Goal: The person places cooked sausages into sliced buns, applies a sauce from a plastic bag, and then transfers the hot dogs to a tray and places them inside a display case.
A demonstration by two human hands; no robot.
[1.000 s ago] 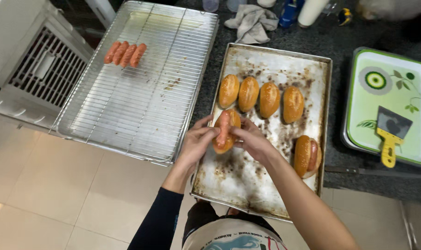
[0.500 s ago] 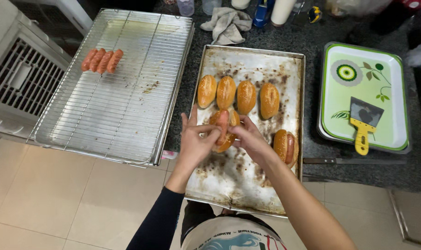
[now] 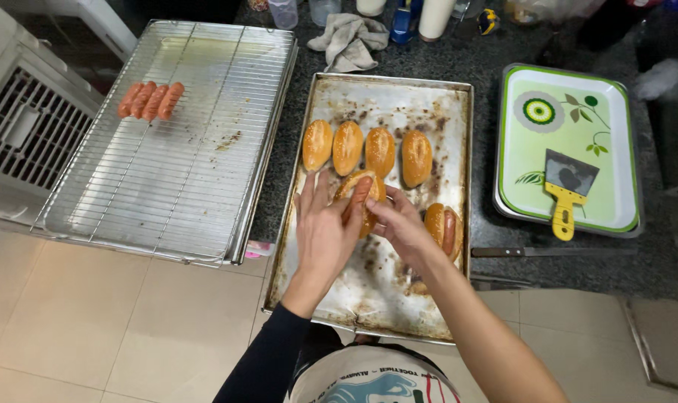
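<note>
Four buns (image 3: 366,151) sitting behind, filled bun (image 3: 443,230) beside | left hand (image 3: 322,231), right hand (image 3: 400,224) both cupping sausage bun (image 3: 360,200), fingers partly open, over baking tray (image 3: 398,298)

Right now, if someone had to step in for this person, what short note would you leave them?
Left hand and right hand: both on a bun with a sausage in it, over the stained baking tray.
Done: one filled bun lies at the tray's right edge.
Left: four plain buns in a row on the tray; a few sausages wait on the wire rack to the left.
Nearby: a yellow-handled scraper on a green tray.
</note>
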